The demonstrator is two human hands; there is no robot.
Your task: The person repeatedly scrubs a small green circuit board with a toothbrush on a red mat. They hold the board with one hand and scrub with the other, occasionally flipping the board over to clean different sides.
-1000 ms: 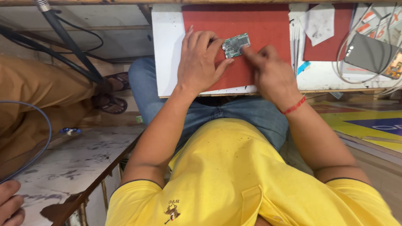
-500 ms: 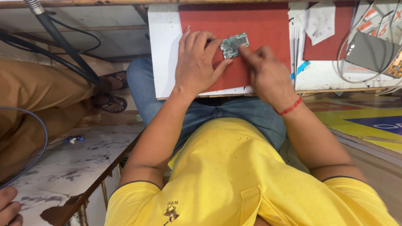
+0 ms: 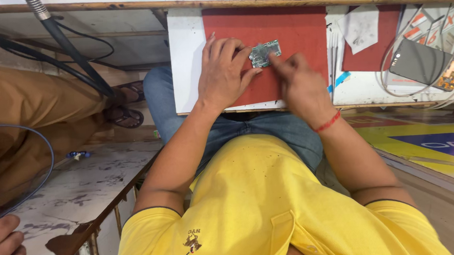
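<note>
Pinning a small circuit board (image 3: 264, 52) flat on the red mat (image 3: 294, 29) steadies it: left hand (image 3: 226, 72) spread beside it, fingertips pressing its edge; right hand (image 3: 297, 81) pinches its near corner.

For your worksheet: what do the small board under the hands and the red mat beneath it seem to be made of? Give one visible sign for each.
Small board: likely a rigid circuit board, greenish with shiny metal patches that catch light. Red mat: probably rubber or silicone, matte and evenly coloured, lying flat without glare; the exact material stays uncertain.
</note>
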